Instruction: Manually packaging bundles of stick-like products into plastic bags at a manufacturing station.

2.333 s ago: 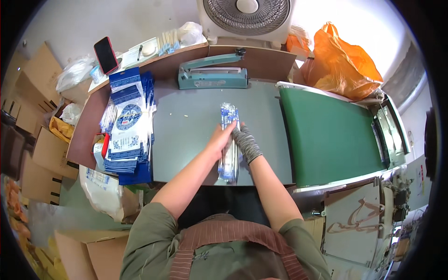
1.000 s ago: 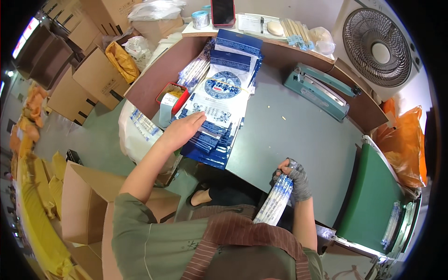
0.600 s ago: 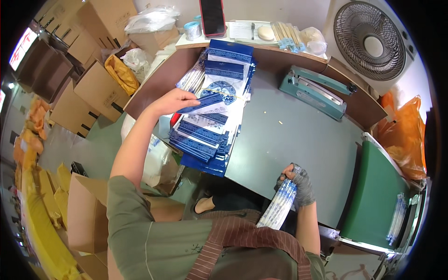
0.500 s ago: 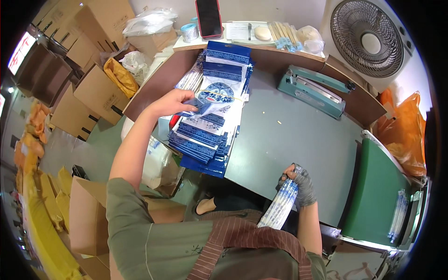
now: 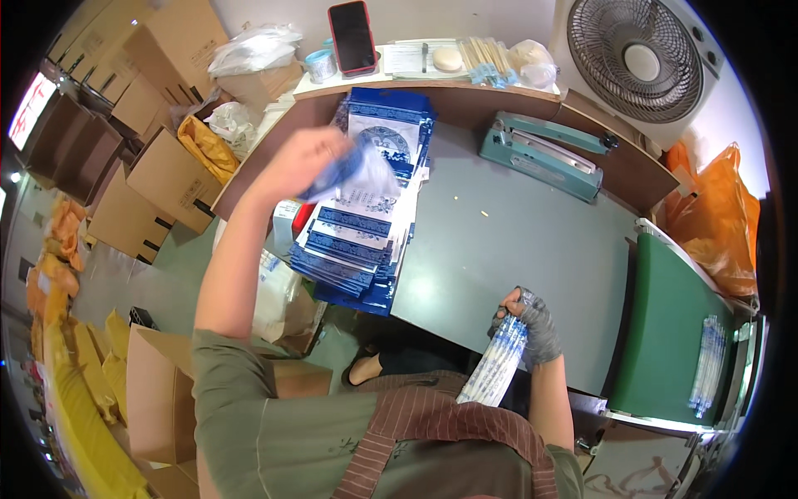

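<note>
Pinching a blue-and-white bag (image 5: 378,177) in the left hand (image 5: 306,162), blurry tbh, just over the bag stack (image 5: 342,248) on the worktop (image 5: 515,229). Holding slim wrapped sticks (image 5: 496,362) with a snug grip in the right hand (image 5: 534,323) near the front edge. Check for doubles, avoid creasing, don't crush the sticks.

The left hand (image 5: 309,160) is holding a blue-and-white bag (image 5: 367,180) over the bag stack (image 5: 345,249) while the right hand (image 5: 536,324) is gripping a bundle of slim sticks (image 5: 496,363) beside the table (image 5: 515,241).
</note>
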`<state>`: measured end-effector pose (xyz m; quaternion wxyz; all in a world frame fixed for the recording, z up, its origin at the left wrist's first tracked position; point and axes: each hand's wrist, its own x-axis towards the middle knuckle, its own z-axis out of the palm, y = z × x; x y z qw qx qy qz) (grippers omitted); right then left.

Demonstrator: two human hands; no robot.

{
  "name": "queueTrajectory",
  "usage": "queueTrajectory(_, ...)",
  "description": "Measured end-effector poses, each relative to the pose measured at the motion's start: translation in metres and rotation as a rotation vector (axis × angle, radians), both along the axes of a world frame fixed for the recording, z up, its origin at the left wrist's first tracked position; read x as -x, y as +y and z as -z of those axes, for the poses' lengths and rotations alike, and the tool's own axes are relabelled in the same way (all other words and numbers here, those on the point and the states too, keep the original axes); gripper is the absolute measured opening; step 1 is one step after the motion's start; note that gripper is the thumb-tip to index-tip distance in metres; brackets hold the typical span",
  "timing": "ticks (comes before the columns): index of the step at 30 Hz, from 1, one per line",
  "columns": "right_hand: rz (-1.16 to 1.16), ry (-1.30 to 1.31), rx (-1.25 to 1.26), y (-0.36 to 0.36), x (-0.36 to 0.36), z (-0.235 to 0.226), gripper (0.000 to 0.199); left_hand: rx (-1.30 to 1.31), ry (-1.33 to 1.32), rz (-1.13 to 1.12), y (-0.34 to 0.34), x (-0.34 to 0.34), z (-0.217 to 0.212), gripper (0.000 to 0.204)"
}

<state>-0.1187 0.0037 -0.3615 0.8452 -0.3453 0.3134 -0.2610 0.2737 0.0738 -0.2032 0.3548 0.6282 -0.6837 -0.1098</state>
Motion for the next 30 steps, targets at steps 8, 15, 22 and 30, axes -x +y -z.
queueTrajectory(8, 0.031, -0.024, 0.014, 0.004, 0.027, -0.003, 0.015, 0.131, 0.378, -0.547, 0.028, 0.126, -0.037, 0.022)
queueTrajectory(15, 0.045, 0.0, 0.158, 0.014, 0.069, -0.007, 0.016, -0.116, -0.147, -0.016, -0.053, 0.24, 0.155, 0.014)
queueTrajectory(22, 0.071, -0.031, 0.49, 0.012, 0.072, -0.016, 0.016, -0.553, 0.525, 0.218, -0.051, 0.3, 0.183, 0.019)
queueTrajectory(30, 0.084, -0.127, 0.322, 0.004, 0.046, 0.037, 0.013, -0.802, 1.135, 0.219, -0.059, 0.276, 0.208, 0.009)
